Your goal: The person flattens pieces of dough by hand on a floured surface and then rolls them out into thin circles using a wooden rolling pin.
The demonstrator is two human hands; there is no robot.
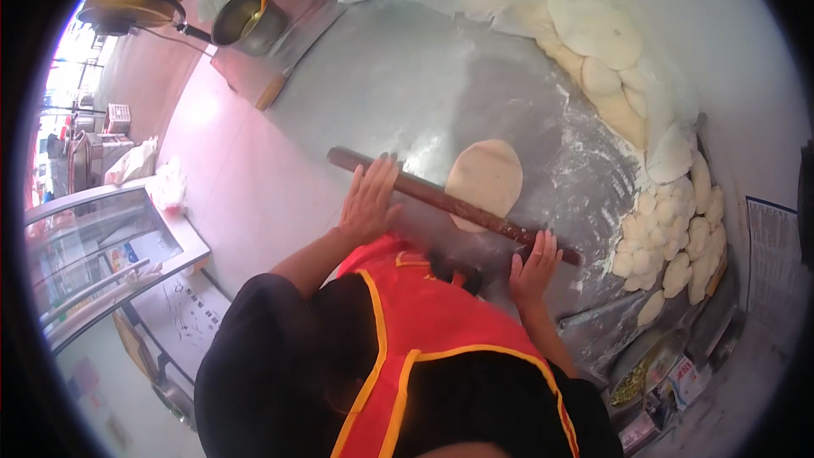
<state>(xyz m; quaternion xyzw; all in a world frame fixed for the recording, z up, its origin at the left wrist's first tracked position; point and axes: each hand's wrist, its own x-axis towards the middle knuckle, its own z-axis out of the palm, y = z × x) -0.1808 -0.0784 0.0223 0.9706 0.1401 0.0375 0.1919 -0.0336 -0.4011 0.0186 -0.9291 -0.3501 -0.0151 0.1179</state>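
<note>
A dark red-brown wooden rolling pin (455,205) lies slantwise across a flat oval of dough (486,175) on a floured grey work surface (394,83). My left hand (371,194) rests on the pin's left part, its fingers stretched over the wood. Near the pin's right end, my right hand (535,270) touches it with the fingers extended and the palm on the near side. Most of the dough shows beyond the pin, with a small part on the near side. Neither hand is wrapped round the pin.
Small dough pieces (658,222) are heaped at the right, below larger flattened dough (594,22). A bowl of chopped filling (629,385) stands at lower right. At upper left are a metal pot (270,28) and a wooden handle (271,92). A glass case (108,248) stands at left.
</note>
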